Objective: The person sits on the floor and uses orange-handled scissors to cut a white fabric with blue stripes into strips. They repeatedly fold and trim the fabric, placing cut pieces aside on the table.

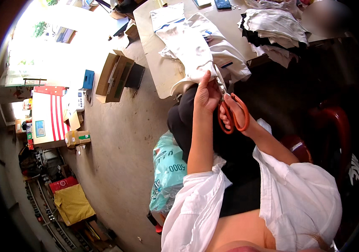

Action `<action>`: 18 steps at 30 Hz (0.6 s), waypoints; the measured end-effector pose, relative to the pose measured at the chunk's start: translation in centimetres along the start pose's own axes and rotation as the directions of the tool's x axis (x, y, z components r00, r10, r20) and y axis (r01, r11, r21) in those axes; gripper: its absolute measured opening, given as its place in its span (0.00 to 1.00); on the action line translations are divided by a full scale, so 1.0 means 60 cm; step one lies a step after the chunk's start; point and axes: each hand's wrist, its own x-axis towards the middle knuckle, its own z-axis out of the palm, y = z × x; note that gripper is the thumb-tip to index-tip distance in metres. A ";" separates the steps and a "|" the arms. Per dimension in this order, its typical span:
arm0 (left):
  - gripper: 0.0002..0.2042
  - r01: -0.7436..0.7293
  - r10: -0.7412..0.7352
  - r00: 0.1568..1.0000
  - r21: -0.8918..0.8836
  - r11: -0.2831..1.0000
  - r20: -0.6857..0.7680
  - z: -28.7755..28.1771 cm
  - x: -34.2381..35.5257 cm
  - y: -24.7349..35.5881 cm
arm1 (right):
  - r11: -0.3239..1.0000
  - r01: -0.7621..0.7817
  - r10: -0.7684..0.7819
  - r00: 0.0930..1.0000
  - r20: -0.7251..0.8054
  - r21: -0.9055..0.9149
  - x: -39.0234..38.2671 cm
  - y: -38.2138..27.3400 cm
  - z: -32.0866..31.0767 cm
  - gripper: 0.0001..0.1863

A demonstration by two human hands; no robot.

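Observation:
My right hand is closed round the orange handles of a pair of scissors. Their metal blades point up and away, toward the near edge of a white garment spread over the table. My left hand has its fingertips at that same edge and seems to pinch the cloth just left of the blades. Whether the blades are on a thread or on the fabric is too small to make out. Another white garment piece, with small dark blue strips, lies just to the right.
The pale table carries a pile of white and black cloth at the right and a blue phone at the far edge. A teal plastic bag stands by my left leg. Cardboard boxes sit on the floor leftward.

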 end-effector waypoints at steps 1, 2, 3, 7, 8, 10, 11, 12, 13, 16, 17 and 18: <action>0.14 0.006 -0.006 1.000 0.006 1.000 0.009 -0.008 0.001 -0.001 | 1.000 0.013 -0.013 1.000 0.021 -0.012 0.000 0.000 -0.002 0.26; 0.13 0.010 -0.010 1.000 0.011 1.000 0.017 -0.016 0.002 -0.002 | 0.999 0.020 -0.019 0.999 0.042 -0.036 0.002 0.001 -0.005 0.27; 0.10 -0.025 0.025 0.999 -0.015 1.000 -0.038 -0.019 0.008 -0.009 | 0.998 0.027 -0.024 0.998 0.064 -0.060 0.005 0.005 -0.008 0.28; 0.08 0.094 -0.110 0.992 0.230 0.969 0.057 -0.024 -0.029 0.001 | 0.990 0.137 -0.137 0.991 0.008 -0.033 0.029 0.000 -0.020 0.32; 0.07 0.097 -0.117 0.991 0.258 0.961 0.061 -0.020 -0.034 -0.001 | 0.994 0.110 -0.110 0.993 0.043 -0.012 0.035 -0.001 -0.030 0.33; 0.05 0.012 -0.027 0.999 0.317 0.948 0.043 -0.019 -0.025 -0.010 | 0.998 0.048 -0.051 0.992 0.116 0.029 0.037 -0.009 -0.044 0.34; 0.05 -0.012 0.004 1.000 0.295 0.955 0.027 -0.018 -0.026 -0.012 | 0.995 0.104 -0.104 0.994 0.027 -0.004 0.028 -0.008 -0.029 0.31; 0.05 -0.035 0.034 0.999 0.273 0.961 0.011 -0.016 -0.028 -0.013 | 0.999 0.046 -0.047 0.999 0.023 0.018 0.024 -0.011 -0.026 0.31; 0.05 -0.055 0.057 0.998 0.254 0.966 -0.003 -0.013 -0.031 -0.014 | 0.999 -0.008 0.007 1.000 0.015 0.044 0.020 -0.012 -0.027 0.31; 0.07 -0.080 0.089 0.996 0.262 0.962 -0.025 -0.027 -0.024 -0.012 | 0.992 -0.058 0.059 0.998 -0.004 0.109 0.018 -0.011 -0.023 0.31; 0.08 -0.073 0.085 0.995 0.212 0.974 -0.046 -0.029 -0.023 -0.013 | 0.994 -0.044 0.047 0.999 -0.028 0.101 0.017 -0.005 -0.018 0.30; 0.09 -0.068 0.079 0.995 0.162 0.984 -0.066 -0.030 -0.020 -0.016 | 0.995 -0.030 0.035 0.998 -0.051 0.093 0.015 0.001 -0.012 0.29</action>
